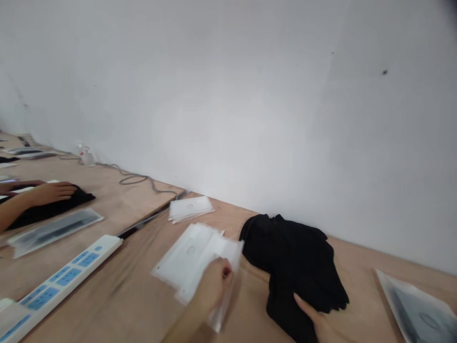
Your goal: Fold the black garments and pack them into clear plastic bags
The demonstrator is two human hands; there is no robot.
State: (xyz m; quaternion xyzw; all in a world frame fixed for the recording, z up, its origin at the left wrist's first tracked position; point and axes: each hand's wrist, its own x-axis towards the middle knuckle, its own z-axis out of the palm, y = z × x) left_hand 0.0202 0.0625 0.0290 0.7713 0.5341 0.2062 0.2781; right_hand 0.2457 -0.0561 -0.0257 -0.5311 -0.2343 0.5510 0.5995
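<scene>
My left hand (pixel 216 281) is closed, its fingers curled on a translucent plastic bag (pixel 228 250) over a spread of similar white frosted bags (pixel 191 250). The lifted bag's lower edge is blurred. At the bottom of the view, my right hand (pixel 316 317) grips the near part of a black cloth pile (pixel 294 259). One digit lies on top of the fabric; the other fingers are hidden. The black pile rests crumpled and layered against the wall. What kind of garment it is cannot be made out.
More frosted bags (pixel 191 207) lie near the wall. A filled bag (pixel 421 309) sits at right. A white power strip (pixel 67 281) runs along the left. Beyond it are another person's hand (pixel 50 194) on black cloth, a packed bag (pixel 57 231), a grey cable (pixel 134 178) and a clear bottle (pixel 85 155).
</scene>
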